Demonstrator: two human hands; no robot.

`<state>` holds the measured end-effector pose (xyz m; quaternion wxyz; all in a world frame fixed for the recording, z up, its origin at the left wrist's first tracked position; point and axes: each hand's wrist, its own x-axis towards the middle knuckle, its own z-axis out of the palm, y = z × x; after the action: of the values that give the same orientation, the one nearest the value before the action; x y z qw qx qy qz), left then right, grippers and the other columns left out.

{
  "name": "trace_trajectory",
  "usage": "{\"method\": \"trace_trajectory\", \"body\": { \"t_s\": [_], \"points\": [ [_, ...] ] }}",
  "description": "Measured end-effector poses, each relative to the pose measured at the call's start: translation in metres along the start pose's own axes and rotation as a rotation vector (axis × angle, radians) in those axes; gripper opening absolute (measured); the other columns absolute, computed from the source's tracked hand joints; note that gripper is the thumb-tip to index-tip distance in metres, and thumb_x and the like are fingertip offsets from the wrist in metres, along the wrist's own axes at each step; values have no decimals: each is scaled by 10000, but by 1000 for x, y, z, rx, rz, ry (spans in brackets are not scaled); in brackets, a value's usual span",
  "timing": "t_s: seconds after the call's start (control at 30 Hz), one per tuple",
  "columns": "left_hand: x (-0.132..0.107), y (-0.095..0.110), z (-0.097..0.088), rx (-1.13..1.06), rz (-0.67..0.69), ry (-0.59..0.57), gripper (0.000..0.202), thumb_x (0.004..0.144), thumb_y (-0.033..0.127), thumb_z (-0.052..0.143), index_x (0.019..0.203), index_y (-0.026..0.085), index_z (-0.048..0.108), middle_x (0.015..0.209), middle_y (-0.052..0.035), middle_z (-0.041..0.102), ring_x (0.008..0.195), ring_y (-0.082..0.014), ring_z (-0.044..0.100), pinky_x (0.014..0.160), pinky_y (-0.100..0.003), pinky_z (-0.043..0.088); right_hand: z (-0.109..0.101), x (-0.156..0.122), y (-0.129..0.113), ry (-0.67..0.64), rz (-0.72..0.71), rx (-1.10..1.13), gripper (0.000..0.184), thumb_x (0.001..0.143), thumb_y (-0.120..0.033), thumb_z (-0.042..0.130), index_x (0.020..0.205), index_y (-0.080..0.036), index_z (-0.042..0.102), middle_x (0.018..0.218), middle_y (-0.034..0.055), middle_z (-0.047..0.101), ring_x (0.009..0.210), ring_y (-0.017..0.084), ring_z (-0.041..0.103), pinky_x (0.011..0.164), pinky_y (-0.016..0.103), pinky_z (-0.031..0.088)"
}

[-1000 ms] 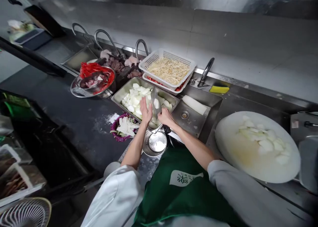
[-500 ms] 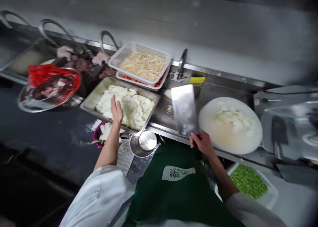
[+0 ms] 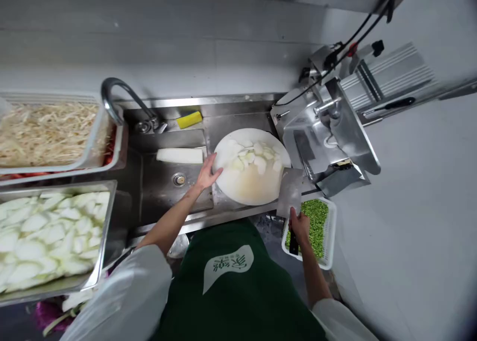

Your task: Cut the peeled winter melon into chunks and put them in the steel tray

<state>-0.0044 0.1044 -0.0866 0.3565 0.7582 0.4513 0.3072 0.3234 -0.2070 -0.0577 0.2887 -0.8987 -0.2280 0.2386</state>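
My left hand (image 3: pixel 207 173) has its fingers spread beside the left edge of a round white cutting board (image 3: pixel 242 192); whether it touches the board is hard to tell. Pale sliced pieces of vegetable (image 3: pixel 257 157) lie across the board's back half. Gripped by its black handle in my right hand (image 3: pixel 300 225) is a cleaver (image 3: pixel 289 192). Its broad blade points away from me at the board's front right edge. A long, peeled white vegetable, like a radish, (image 3: pixel 179 155) lies in the sink (image 3: pixel 160 187) left of my left hand.
At left a steel tray (image 3: pixel 108 221) holds white slices, below a plastic basket of pale shreds (image 3: pixel 48 134). Behind the sink are a faucet (image 3: pixel 126 90) and a yellow sponge (image 3: pixel 189 120). A metal slicer (image 3: pixel 346 117) stands at right, above a white basket of chopped greens (image 3: pixel 330 241).
The view has swung right. My left hand has gone from above the tray of slices to the board's left edge. The cleaver has moved right, from beside the sink to the board's front right.
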Motion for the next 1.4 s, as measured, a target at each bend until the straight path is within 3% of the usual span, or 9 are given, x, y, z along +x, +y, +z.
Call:
{"method": "trace_trajectory", "body": {
  "t_s": [0.07,0.17,0.3,0.53,0.77,1.0,1.23,1.4],
  "points": [
    [31,5,41,-18,-76,-24,862,888,691,549,1560,171,402,1639,-170,342,1559,-291,270,1281,-489,238,-1,19,10,-42,70,31,546,795,-805,478,618,-290,430,437,33,536,391,212,535,424,328,406],
    [64,15,87,-23,-124,-70,866,871,697,602,1562,210,416,1681,-156,245,1588,-294,183,1291,-485,193,-2,46,13,-96,142,67,507,816,-754,487,632,-283,448,452,30,544,388,192,514,425,317,390],
    [73,29,117,-14,-55,-69,782,867,684,629,1470,194,542,1687,-159,204,1581,-306,206,1278,-456,249,1,80,7,-166,122,57,479,853,-697,469,632,-272,460,444,14,523,424,185,509,471,305,391],
    [43,58,142,177,55,-5,720,855,607,693,1445,216,567,1654,-164,254,1541,-349,260,1274,-558,201,37,127,-37,-249,-87,-105,374,900,-532,518,655,-249,515,595,79,617,693,241,627,654,310,429],
    [29,87,175,197,-122,194,720,824,589,740,1432,236,585,1577,-161,311,1464,-375,311,1217,-558,307,73,114,-81,-429,-176,-24,391,938,-561,519,804,-212,634,626,76,643,668,237,641,605,296,431],
    [22,86,178,142,-146,263,623,869,572,704,1384,233,613,1524,-141,382,1432,-311,402,1205,-486,383,84,110,-82,-533,-233,1,399,962,-535,462,856,-190,630,613,38,620,538,188,561,578,288,423],
    [10,95,184,107,-142,295,603,904,568,657,1362,179,620,1505,-159,387,1442,-304,409,1222,-447,375,92,100,-75,-509,-368,23,317,949,-465,483,887,-196,637,853,109,713,839,245,657,765,305,482],
    [6,96,186,68,-138,290,544,929,548,627,1333,182,639,1486,-154,411,1437,-299,422,1221,-442,375,94,94,-70,-515,-382,49,364,947,-512,456,860,-205,632,848,112,716,850,251,647,799,320,487]
  ]
}}
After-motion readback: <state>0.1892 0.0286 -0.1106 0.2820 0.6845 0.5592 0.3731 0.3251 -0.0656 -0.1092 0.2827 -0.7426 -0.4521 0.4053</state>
